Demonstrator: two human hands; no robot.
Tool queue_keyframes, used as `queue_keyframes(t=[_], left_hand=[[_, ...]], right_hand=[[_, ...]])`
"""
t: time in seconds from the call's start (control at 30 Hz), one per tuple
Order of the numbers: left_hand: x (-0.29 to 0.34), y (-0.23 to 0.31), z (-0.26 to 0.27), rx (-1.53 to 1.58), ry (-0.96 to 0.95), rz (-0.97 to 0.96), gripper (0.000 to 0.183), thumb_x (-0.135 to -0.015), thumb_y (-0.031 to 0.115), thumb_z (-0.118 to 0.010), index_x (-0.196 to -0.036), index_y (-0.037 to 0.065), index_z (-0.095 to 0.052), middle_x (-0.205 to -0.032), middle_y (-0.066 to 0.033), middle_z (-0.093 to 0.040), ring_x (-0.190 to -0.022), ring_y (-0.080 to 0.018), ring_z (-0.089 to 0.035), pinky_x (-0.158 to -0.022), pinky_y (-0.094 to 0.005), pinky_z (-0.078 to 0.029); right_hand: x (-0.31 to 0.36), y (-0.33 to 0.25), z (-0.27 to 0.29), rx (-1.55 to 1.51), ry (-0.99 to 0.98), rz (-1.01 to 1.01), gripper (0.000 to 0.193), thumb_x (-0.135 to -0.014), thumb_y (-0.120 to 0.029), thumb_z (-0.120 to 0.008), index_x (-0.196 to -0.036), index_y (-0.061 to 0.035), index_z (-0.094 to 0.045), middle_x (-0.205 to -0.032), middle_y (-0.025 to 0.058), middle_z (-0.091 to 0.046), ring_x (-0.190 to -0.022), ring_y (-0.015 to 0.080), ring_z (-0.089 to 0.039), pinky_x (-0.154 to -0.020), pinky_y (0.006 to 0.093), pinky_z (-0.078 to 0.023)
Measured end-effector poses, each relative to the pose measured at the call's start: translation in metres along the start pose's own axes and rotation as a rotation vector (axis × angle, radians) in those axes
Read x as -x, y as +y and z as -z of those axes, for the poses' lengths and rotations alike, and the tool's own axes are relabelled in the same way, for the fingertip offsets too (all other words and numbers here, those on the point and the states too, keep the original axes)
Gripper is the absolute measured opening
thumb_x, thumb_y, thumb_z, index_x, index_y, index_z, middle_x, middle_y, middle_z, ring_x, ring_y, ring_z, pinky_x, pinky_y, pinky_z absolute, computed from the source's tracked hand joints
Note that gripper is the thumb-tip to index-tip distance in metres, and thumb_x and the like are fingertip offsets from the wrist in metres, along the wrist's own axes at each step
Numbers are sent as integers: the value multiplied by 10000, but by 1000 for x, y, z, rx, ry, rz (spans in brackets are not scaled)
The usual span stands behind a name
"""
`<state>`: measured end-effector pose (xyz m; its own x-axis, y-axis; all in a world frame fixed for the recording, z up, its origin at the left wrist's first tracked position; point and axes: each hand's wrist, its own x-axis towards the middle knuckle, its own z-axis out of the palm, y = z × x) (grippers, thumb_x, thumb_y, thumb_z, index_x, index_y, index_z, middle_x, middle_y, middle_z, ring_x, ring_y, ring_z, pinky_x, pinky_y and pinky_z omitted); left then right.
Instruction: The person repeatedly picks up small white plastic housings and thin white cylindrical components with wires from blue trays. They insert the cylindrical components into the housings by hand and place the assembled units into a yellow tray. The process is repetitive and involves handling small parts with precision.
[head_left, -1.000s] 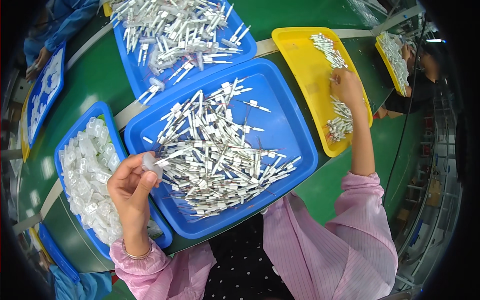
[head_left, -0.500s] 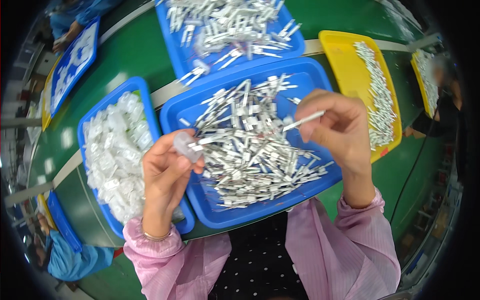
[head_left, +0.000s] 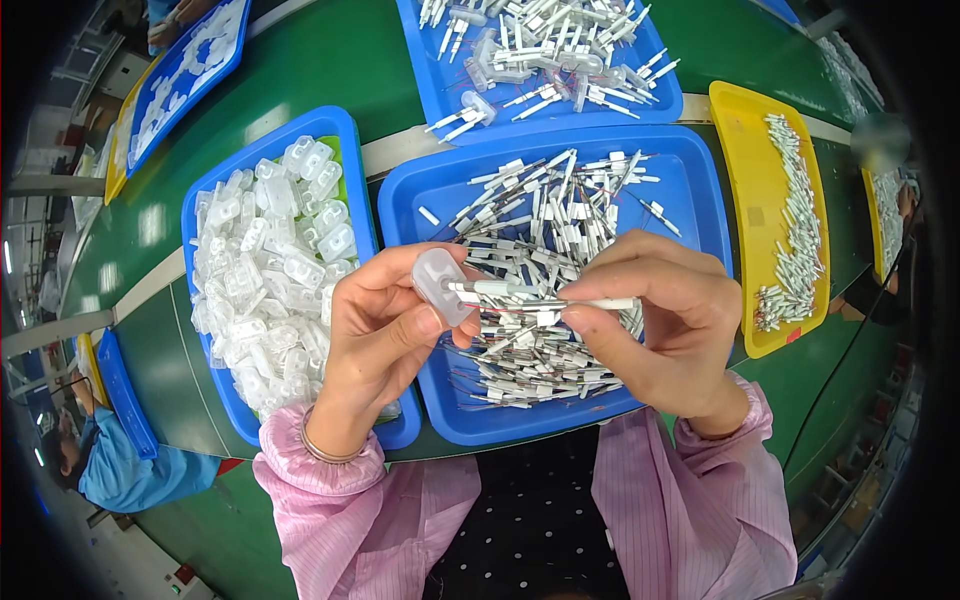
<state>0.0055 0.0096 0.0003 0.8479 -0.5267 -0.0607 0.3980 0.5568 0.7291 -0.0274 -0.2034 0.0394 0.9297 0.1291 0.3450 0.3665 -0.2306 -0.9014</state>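
My left hand (head_left: 372, 335) pinches a translucent plastic housing (head_left: 436, 284) between thumb and fingers. From the housing's right side sticks out a white rod (head_left: 488, 287). Opposite it, my right hand (head_left: 665, 325) holds a thin white-tipped wired stick (head_left: 612, 304) between thumb and forefinger, its inner end close to the housing. Whether that end touches the housing, I cannot tell. Beneath both hands lies a blue tray (head_left: 690, 170) heaped with similar sticks (head_left: 540, 365) with white ends and thin dark and red wires.
Left of me, a blue bin (head_left: 355, 165) holds many translucent housings (head_left: 265, 270). A blue tray (head_left: 430, 95) of housings with sticks fitted stands beyond. At right is a yellow tray (head_left: 750, 230) with small white parts. Other people in blue sleeves (head_left: 140, 465) sit at the left.
My hands have come together: the right one moved its stick leftward to the housing in my left hand. The view has shifted, so the trays appear farther right.
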Motion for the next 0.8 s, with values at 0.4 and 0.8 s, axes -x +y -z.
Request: queue_keyframes(t=[0.4,0.8], left_hand=[[1,-3,-3,-182,-41,-100,354,-778,-41,-594,-1113,-88,-488,-1019,-221,-569,-833,-215,-614,-707,-299,-532],[0,-15,-3,-40,11,-49,251,-802,6,-591,-1025,-51,-493,-885,-163,-596,-818,-216,-616,-702,-308,-531]], right_hand=[[5,-15,-17,212,26,177,234,-615,78,-690,-839,41,-633,-717,121,-590,-545,165,-551,-466,231,-406],[1,18,-32,-213,97,-69,125,-708,58,-642,-822,9,-627,-712,85,-602,-573,109,-547,-505,224,-420]])
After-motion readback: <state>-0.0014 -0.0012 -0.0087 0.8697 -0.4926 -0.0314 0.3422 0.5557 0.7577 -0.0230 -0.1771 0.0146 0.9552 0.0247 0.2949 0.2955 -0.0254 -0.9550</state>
